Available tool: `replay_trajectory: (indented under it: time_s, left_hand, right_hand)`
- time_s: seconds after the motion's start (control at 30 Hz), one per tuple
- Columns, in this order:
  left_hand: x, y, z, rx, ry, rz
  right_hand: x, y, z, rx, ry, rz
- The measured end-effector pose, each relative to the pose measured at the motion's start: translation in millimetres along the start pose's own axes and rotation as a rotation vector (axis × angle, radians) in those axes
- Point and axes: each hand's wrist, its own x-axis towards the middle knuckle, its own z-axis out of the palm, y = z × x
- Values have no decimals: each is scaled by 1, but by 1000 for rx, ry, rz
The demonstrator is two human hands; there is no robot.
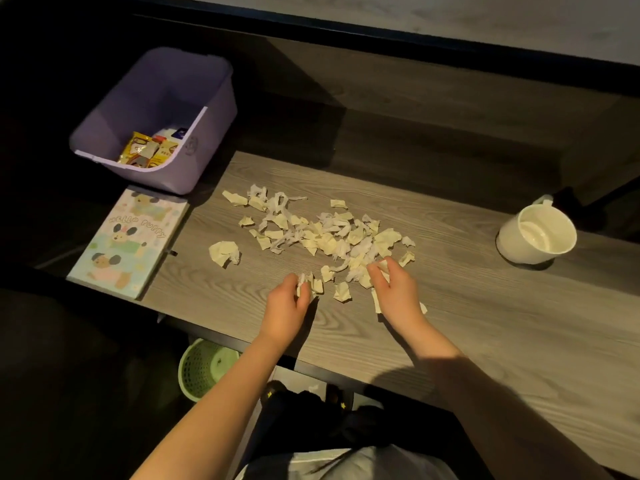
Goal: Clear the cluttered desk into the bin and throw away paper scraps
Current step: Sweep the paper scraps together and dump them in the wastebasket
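Item: torn cream-and-white paper scraps (322, 233), heaped mid grey wood-grain desk (467, 313). My left hand (289, 304) pinches a few at the near edge; my right hand (394, 292) curls round others. I would rake inward, bunch tightly, then drop into the green mesh wastebasket (202, 367), near left.

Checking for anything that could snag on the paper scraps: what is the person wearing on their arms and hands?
Nothing shows: the left hand and right hand have no gloves, rings or watch, and no sleeves are in view on either arm.
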Motion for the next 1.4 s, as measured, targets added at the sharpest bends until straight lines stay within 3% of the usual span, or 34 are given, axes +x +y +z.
replay_trajectory:
  time_s: [0.2,0.4,0.77,1.0,1.4]
  left_hand:
    - [-13,-22,-47,-60,105,-117]
    - [-36,-55,-105,-141,328,-234]
    - [-110,-197,-177,-158,513,-522]
    - [-149,-287,-135,-164,599,-722]
    - [-141,-457,-26,-98,485,-862]
  right_hand:
    - [-11,-37,40,-34,-138,-89]
    - [-33,-98,105,-64,-354,-231]
    - [-85,-150,268,-206,-715,-421]
    - [-92,-100,367,-357,-887,-434]
    - [-57,64,532,-668,-855,-414]
